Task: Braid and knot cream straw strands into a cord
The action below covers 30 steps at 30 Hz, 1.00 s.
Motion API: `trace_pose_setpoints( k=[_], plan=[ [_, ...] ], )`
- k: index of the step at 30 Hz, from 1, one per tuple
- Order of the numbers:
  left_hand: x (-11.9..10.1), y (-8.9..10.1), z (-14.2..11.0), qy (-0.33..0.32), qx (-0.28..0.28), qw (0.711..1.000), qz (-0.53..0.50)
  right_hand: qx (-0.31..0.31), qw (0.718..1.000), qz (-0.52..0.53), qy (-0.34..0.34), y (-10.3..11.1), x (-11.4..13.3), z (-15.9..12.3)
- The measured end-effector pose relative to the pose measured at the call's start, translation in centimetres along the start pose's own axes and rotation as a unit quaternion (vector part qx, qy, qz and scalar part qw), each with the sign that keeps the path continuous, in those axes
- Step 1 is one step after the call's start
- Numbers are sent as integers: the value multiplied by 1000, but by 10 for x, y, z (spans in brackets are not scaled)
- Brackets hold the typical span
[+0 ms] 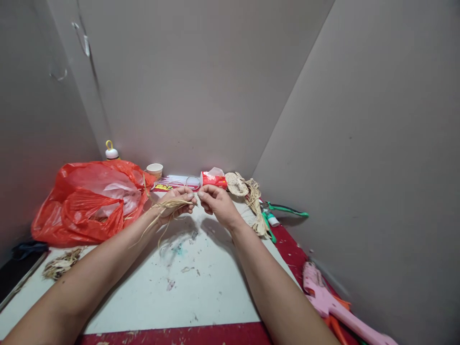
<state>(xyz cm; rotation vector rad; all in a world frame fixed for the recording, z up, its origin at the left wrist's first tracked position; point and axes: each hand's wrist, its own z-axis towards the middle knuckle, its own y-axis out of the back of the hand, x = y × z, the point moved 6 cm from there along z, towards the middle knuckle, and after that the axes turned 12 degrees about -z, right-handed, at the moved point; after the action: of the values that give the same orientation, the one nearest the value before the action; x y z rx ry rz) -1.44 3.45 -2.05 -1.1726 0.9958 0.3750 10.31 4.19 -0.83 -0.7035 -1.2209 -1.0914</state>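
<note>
Several dry, straw-coloured raffia strands (pixel 168 205) lie across my left hand (pixel 179 197), which is closed on them with thumb and fingertips together. Their loose ends trail back over the wrist and hang above the white board (pixel 201 292). Close beside it, my right hand (pixel 218 205) is pinched, thumb against index finger, almost touching the left fingertips. Whatever sits in that right pinch is too small to make out. Both hands are held above the far half of the board.
A red plastic bag (pixel 82 201) lies at left, near a paper cup (pixel 155 170). Behind my hands is a red tissue pack (pixel 213 179). At right are a woven raffia piece (pixel 236 184), a raffia bundle (pixel 257 206), green-handled pliers (pixel 287 209) and a pink glue gun (pixel 334 306). Grey walls enclose the table.
</note>
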Motion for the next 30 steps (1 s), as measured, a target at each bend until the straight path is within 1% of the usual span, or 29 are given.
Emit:
trace_pose_setpoints(
  k=[3, 6, 10, 14, 19, 22, 24, 27, 30],
  plan=[
    [0, 0, 0, -2, 0, 1000, 7, -4, 1000, -17, -2, 3, -1, 1],
    [0, -1, -1, -10, 0, 1000, 13, 8, 1000, -18, -11, -1, -4, 1],
    [0, -2, -1, -22, 4, 1000, 11, 20, 1000, 22, -10, -8, -6, 1],
    [1, -3, -2, -20, 5, 1000, 10, 41, 997, 63, -13, -15, -5, -1],
    [-1, -2, 0, -19, 10, 1000, 0, 20, 999, 48, -9, -12, -2, -1],
    [-1, 1, 1, -22, 6, 1000, 12, -2, 1000, -12, 10, -7, 1, -1],
    [-2, 4, 3, -27, -10, 999, 30, -22, 995, -83, 47, -3, 6, -2],
    [-2, 9, 5, -44, -38, 997, 55, -45, 971, -203, 118, 0, 15, -3],
    [-3, 15, 7, -60, -57, 993, 80, -51, 942, -296, 149, -2, 18, -4]
  ],
)
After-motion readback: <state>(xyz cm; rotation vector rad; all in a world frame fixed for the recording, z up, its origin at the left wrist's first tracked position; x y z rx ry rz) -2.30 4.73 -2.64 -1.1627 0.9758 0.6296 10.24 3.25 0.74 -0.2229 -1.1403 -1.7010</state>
